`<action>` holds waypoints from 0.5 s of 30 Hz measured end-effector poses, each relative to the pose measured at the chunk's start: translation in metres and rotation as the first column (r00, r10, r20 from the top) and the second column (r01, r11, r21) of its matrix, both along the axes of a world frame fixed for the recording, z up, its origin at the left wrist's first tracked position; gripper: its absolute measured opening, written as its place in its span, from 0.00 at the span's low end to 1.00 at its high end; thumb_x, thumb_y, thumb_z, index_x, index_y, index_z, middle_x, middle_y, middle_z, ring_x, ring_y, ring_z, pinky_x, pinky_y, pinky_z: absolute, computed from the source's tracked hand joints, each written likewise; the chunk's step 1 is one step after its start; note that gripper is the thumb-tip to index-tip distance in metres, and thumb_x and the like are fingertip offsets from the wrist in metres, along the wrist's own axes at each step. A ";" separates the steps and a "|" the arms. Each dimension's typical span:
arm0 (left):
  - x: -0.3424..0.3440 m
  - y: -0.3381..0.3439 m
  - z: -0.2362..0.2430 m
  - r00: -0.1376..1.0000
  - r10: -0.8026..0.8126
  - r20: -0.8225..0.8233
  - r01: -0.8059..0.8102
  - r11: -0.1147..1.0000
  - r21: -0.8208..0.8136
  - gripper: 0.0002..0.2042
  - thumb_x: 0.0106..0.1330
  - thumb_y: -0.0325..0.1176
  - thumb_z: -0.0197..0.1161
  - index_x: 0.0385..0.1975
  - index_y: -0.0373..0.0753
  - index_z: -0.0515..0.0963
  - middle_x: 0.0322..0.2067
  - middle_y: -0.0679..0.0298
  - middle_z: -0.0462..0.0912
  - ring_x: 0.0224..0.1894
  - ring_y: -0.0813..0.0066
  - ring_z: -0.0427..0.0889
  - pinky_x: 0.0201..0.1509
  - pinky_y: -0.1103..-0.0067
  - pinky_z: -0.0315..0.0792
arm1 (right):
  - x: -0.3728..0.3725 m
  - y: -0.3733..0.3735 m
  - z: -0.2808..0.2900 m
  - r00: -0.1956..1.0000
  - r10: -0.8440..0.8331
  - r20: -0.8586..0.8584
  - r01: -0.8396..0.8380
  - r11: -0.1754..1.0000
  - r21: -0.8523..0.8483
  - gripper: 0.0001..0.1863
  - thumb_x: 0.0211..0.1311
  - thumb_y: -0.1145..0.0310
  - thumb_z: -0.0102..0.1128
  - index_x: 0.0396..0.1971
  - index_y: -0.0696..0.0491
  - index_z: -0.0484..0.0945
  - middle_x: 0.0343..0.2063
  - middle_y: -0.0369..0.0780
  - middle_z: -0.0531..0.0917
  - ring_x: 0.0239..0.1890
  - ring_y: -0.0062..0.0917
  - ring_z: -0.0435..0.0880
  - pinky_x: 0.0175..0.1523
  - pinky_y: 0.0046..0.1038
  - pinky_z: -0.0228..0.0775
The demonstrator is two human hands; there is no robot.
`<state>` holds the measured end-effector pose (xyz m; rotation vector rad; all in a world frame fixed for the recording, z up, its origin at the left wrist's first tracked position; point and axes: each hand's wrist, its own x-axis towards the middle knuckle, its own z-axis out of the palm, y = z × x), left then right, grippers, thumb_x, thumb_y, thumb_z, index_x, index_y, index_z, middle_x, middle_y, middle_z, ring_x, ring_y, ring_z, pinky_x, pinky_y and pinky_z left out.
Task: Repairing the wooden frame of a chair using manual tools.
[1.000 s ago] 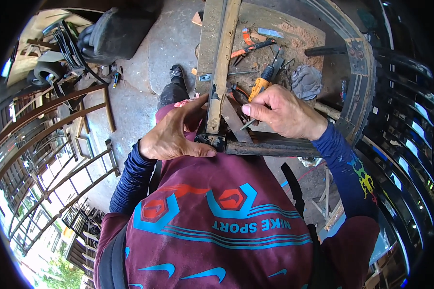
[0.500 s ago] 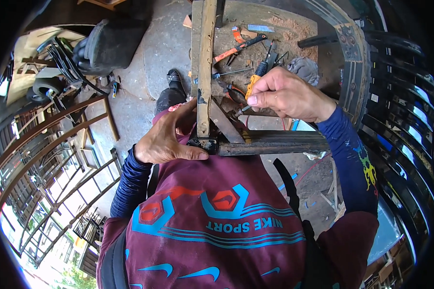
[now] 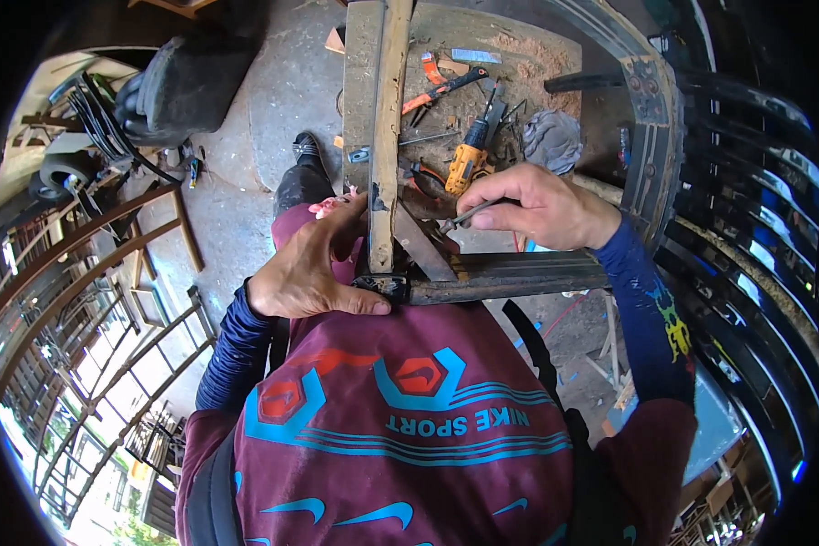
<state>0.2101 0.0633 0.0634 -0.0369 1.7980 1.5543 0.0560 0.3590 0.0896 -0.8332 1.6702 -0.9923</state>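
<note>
My left hand (image 3: 305,273) is closed around the corner of a worn wooden chair-like frame (image 3: 389,136). Its thumb presses the dark end of the near rail, and the other fingers are mostly hidden behind the upright. A thin grey metal rod (image 3: 471,214), perhaps a hex key, is pinched between the thumb and fingers of my right hand (image 3: 541,209). The rod's far end reaches the inner corner beside a diagonal wooden brace (image 3: 424,238); its exact contact there cannot be made out. A dark rail (image 3: 519,278) runs rightward from that corner.
Beyond the frame, a dusty board (image 3: 546,59) bears a yellow power drill (image 3: 470,164), an orange-and-black hammer (image 3: 441,91), a screwdriver (image 3: 362,156), a grey rag (image 3: 552,141) and sawdust. Dark slats (image 3: 746,209) curve along the right. A dark chair (image 3: 196,86) stands at far left.
My right hand has come nearer the rail, the rod turning with it, and more of the drill shows. My left hand keeps its hold on the corner. The whole view has shifted slightly.
</note>
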 end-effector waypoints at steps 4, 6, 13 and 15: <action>0.006 -0.001 -0.005 0.998 0.009 -0.060 -0.009 1.000 -0.003 0.63 0.42 0.50 0.87 0.73 0.22 0.53 0.69 0.39 0.66 0.74 0.54 0.63 0.78 0.67 0.55 | -0.007 -0.003 0.020 0.966 -0.092 0.242 -0.008 0.924 0.382 0.13 0.72 0.68 0.55 0.50 0.55 0.83 0.30 0.47 0.86 0.32 0.35 0.86 0.43 0.38 0.78; 0.010 0.000 -0.006 0.998 0.043 -0.054 -0.042 0.999 0.021 0.63 0.42 0.50 0.87 0.73 0.22 0.53 0.68 0.39 0.67 0.74 0.53 0.64 0.78 0.67 0.55 | -0.004 -0.007 0.011 0.987 0.120 -0.109 -0.082 0.950 0.302 0.15 0.68 0.71 0.55 0.51 0.54 0.83 0.30 0.48 0.86 0.32 0.40 0.86 0.42 0.40 0.77; 0.011 0.005 0.001 0.995 0.095 0.018 -0.096 0.991 0.090 0.62 0.44 0.47 0.88 0.73 0.21 0.53 0.67 0.40 0.69 0.71 0.55 0.69 0.75 0.68 0.60 | 0.016 -0.001 -0.004 0.835 -0.020 -0.549 -0.039 0.995 -0.097 0.14 0.60 0.79 0.56 0.46 0.58 0.83 0.32 0.48 0.82 0.31 0.44 0.83 0.38 0.42 0.74; 0.010 0.004 0.001 0.997 0.053 -0.054 -0.053 0.999 -0.009 0.61 0.44 0.45 0.88 0.73 0.23 0.54 0.67 0.43 0.71 0.70 0.60 0.70 0.75 0.69 0.61 | 0.020 0.006 -0.004 0.894 -0.179 -0.410 0.065 0.959 -0.276 0.13 0.60 0.77 0.58 0.44 0.56 0.83 0.30 0.46 0.81 0.31 0.43 0.82 0.38 0.41 0.74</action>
